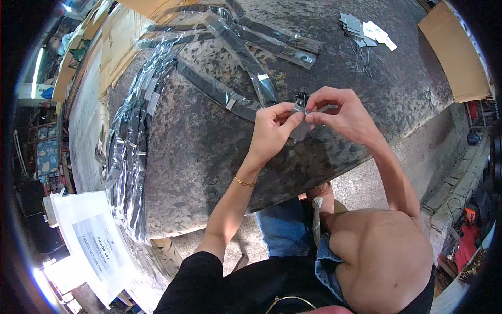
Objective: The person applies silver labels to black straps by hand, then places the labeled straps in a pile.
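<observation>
Nearest to us, the black shirt (240,285) and blue jeans (282,230) are showing below the near edge of the counter (178,172), which is wearing a dark, mottled covering. Over the near side of the counter, we are bringing both hands together around a small piece of clear plastic (298,109). Our left hand (271,128) is pinching it between thumb and forefinger, and a gold bracelet (246,182) is circling that wrist. Our right hand (346,112) is pressing thumb and forefinger towards each other at the plastic's other side; exactly which part they are gripping is too small to tell.

Off the left end of the counter, a white bag (94,243) is showing printed words, "FOR BUYING" among them. Along the counter's left side, a heap of dark strips in shiny clear sleeves (125,162) is running away from us. Across the counter's middle and far part, more sleeved strips (277,46) are lying spread out, some crossing, with one reaching close to our left hand. On the counter's far right part, grey tags (353,26) and white tags (379,34) are lying together, with thin strings (366,64) trailing towards us. At the counter's right edge, a cardboard flap (454,52) is standing.
</observation>
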Motion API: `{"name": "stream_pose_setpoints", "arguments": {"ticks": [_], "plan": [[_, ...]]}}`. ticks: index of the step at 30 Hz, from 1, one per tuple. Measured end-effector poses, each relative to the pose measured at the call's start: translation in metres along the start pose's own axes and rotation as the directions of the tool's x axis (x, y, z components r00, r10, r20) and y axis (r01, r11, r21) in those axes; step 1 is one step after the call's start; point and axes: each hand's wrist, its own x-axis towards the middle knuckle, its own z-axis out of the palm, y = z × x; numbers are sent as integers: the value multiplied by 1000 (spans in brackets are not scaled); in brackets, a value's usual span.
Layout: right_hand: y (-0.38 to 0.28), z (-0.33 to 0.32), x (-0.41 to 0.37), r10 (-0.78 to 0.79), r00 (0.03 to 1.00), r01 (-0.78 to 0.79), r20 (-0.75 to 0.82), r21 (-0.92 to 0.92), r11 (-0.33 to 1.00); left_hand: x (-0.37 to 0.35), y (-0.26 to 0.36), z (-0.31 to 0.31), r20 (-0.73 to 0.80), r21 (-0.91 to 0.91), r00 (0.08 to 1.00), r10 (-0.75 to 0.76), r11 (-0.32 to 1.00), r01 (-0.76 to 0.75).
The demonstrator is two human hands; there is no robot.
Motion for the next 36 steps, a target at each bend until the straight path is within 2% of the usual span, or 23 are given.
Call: {"name": "stream_pose_setpoints", "arguments": {"ticks": [1, 3, 7, 9, 10, 12, 16, 18, 19, 20, 21, 22, 24, 25, 27, 28, 30, 31, 36], "plan": [[-4, -3, 0, 0, 1000, 0, -2, 1, 1000, 0, 0, 0, 1, 1, 1000, -1, 1000, 1], [-11, -10, 0, -5, 991, 15, 132, -74, 997, -2, 0, 2, 19, 39, 1000, 21, 999, -22], [-17, -15, 0, -8, 987, 34, 163, -157, 987, -4, 4, 6, 31, 140, 999, 27, 990, -31], [-18, -17, 1, 29, 989, -7, 145, -151, 988, -2, 2, 9, 24, -82, 999, -28, 996, 30], [-14, -18, 3, 29, 989, -7, 144, -150, 989, -1, 5, 9, 25, -80, 999, -29, 996, 31], [-4, -19, 6, -47, 999, 46, 11, 62, 997, -1, 12, 9, 130, -57, 988, -87, 994, 95], [-3, -17, 7, -15, 996, 21, -88, 74, 997, 1, 8, 1, 140, 44, 987, -75, 997, 70], [-2, -15, 8, -40, 971, 59, -234, 75, 995, 0, 4, -1, 91, 256, 994, -64, 966, 39], [-2, -16, 10, -41, 972, 59, -231, 75, 995, 0, 4, -3, 88, 256, 994, -63, 966, 39], [-1, -20, 11, -89, 947, 120, -308, 84, 989, 1, 5, -6, 90, 503, 991, 103, 854, -134], [-1, -24, 13, -134, 913, 181, -386, 87, 980, 3, 6, -8, 137, 708, 956, 258, 649, -277], [-2, -28, 15, -137, 913, 182, -384, 85, 980, 4, 5, -8, 135, 708, 956, 261, 649, -278], [-7, -35, 16, -152, 843, 267, -516, 156, 951, 6, 5, -8, 32, 772, 876, 481, 545, -327], [-9, -37, 15, -161, 840, 272, -518, 145, 951, 4, 9, -8, 28, 773, 875, 483, 545, -325], [-7, -33, 15, -143, 834, 272, -534, 171, 947, -2, 21, -7, 42, 676, 918, 393, 666, -317], [-5, -31, 13, -121, 825, 269, -552, 195, 943, -4, 27, -8, 42, 674, 918, 395, 667, -317], [-2, -28, 9, -82, 823, 233, -563, 203, 951, -10, 36, -12, 50, 559, 992, 115, 820, -124], [1, -27, 7, -43, 818, 201, -573, 215, 956, -9, 30, -16, 26, 542, 1000, -2, 840, -13], [21, -26, -5, 82, 853, 139, -516, 376, 916, -3, 25, -26, 125, 601, 992, -19, 797, -61]]}}
